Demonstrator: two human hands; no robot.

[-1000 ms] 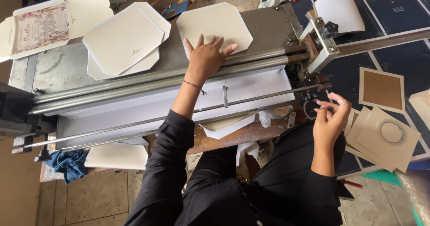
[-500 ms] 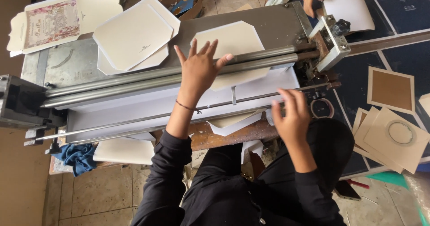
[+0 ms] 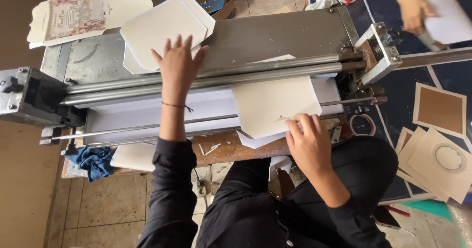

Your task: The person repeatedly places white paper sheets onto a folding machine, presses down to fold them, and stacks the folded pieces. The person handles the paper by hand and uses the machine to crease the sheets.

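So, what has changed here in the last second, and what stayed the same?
The cream octagonal card passed through the rollers toward the person. The left hand let it go and moved left onto the stack of cream cards. The right hand came in and took the card's near edge. The machine and stack stayed put.

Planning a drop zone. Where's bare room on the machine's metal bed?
Bare metal bed between the card stack under the left hand and the end bracket. Crowded: rollers, where a card held by the right hand comes through.

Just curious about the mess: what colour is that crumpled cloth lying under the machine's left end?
The cloth is blue, seen in the head view, bunched below the machine.
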